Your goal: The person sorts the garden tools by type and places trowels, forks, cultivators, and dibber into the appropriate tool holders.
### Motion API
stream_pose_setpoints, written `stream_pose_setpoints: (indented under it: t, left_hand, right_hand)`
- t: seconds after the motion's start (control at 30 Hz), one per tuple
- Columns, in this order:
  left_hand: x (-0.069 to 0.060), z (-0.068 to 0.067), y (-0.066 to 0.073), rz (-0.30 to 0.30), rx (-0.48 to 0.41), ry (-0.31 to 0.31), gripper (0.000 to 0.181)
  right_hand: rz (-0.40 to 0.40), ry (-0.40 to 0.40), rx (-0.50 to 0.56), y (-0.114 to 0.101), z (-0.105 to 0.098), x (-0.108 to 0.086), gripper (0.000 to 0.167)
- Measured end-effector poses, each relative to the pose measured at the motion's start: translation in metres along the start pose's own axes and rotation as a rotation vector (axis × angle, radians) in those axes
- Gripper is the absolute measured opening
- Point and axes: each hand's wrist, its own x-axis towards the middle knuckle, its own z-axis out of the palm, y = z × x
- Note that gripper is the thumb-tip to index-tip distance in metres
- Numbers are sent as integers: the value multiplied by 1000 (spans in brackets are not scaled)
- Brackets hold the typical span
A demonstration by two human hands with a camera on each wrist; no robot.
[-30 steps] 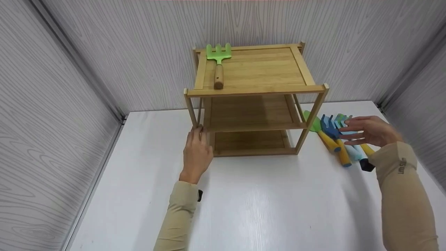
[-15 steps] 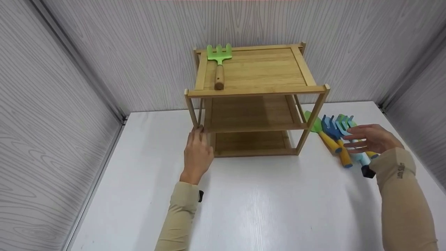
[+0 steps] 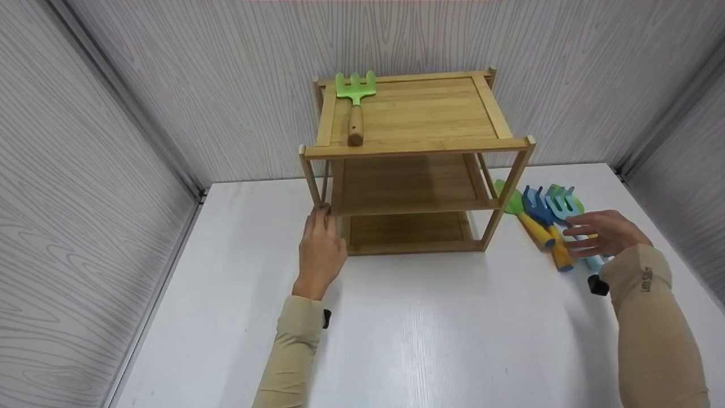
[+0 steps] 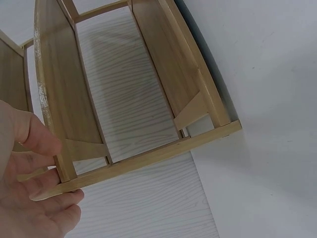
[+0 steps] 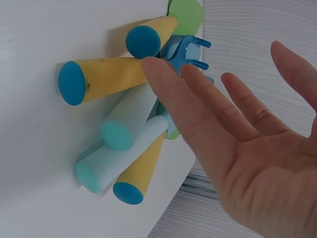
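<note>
My left hand (image 3: 322, 252) grips the left front post of a three-tier wooden shelf (image 3: 433, 116) at the middle tier. In the left wrist view, the thumb lies on the tier's edge and the other fingers are around the post. A green hand fork (image 3: 355, 90) with a wooden handle lies on the top tier, at the left. To the right, my right hand (image 3: 609, 233) hovers with fingers extended over a pile of small garden tools, holding nothing. Among them are a green-headed tool with a yellow handle (image 3: 535, 229), a dark blue fork (image 3: 535, 207) and a light blue fork (image 3: 562, 203).
The shelf and tools stand on a white table (image 3: 408, 323). Grey wood-patterned panels (image 3: 255, 85) enclose it at the back and sides. In the right wrist view, pale blue handles (image 5: 124, 153) and yellow ones overlap, ends toward the front.
My right hand has moved slightly toward the front over the tools, uncovering more of the light blue fork. The left hand keeps its grip on the shelf.
</note>
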Motion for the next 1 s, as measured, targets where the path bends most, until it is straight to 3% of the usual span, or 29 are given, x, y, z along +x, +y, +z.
stream_pose_setpoints:
  t: [0.4, 0.7, 1.0]
  left_hand:
    - [1, 0, 1, -22, -27, -11, 51]
    - [1, 0, 1, -6, -17, -2, 50]
    - [1, 1, 1, -6, -8, -4, 49]
  right_hand:
    - [39, 3, -79, 8, -5, 5, 9]
    - [49, 33, -164, 17, 2, 7, 83]
    - [105, 86, -85, 26, 13, 10, 94]
